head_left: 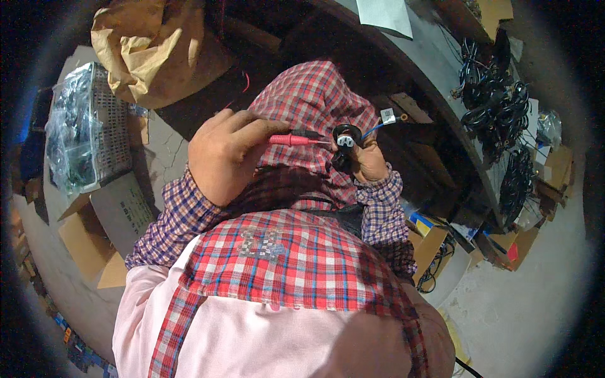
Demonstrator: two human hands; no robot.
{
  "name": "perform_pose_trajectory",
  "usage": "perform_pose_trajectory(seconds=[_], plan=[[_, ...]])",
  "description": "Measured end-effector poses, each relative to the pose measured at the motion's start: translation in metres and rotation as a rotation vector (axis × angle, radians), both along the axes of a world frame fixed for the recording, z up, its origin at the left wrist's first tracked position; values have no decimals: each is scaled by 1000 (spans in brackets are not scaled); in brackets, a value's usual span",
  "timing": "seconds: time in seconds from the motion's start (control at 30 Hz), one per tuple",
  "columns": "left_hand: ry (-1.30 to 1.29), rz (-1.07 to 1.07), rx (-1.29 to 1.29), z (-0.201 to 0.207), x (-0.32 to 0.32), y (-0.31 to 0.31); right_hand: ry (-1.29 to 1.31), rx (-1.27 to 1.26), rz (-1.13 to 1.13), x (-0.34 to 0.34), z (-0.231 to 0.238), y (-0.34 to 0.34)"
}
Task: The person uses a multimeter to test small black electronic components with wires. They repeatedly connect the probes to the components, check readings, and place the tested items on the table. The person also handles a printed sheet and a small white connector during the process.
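Cluttered workshop floor, cardboard boxes [94, 236] and black cable bundles [498, 107] around | left hand [224, 157] pinches red probe [293, 139] — tip at black plug [345, 137] | right hand [368, 162] grips the plug, chest-high.

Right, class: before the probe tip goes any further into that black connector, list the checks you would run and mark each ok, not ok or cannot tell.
1. Left hand has a firm grip on the red test probe: ok, fingers wrap its handle.
2. Right hand steadies the black connector: ok, it is held from below, face toward the probe.
3. Probe tip lined up with a socket opening: ok, the tip points at the connector's face.
4. Tip actually touching a contact: cannot tell, too small to see.
5. Blue wire with its white tag clear of the probe: ok, it leads off to the far side.
6. Second probe placed: cannot tell, a black one lies alongside the red but its tip is unclear.
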State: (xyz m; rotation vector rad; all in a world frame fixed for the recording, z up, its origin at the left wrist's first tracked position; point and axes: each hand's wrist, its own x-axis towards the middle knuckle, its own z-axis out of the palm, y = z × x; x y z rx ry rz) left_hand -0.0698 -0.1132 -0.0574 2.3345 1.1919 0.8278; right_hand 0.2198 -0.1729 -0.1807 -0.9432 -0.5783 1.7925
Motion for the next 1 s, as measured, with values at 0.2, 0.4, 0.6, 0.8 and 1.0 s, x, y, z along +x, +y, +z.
perform_pose_trajectory(seconds=[0.2,0.4,0.6,0.8,1.0], plan=[[52,-39,16,-7,2,2,-147,72,76,0,4,6],[65,-25,66,-8,2,-1,-282,170,96,-6,22,8],[-175,20,-175,-13,-1,2,-236,115,35,-8,19,6],[-442,-163,-622,-35,-31,17,-179,113,-29,-11,23,5],[-298,-52,-546,-26,-25,13,-181,135,-1,-11,28,6]])
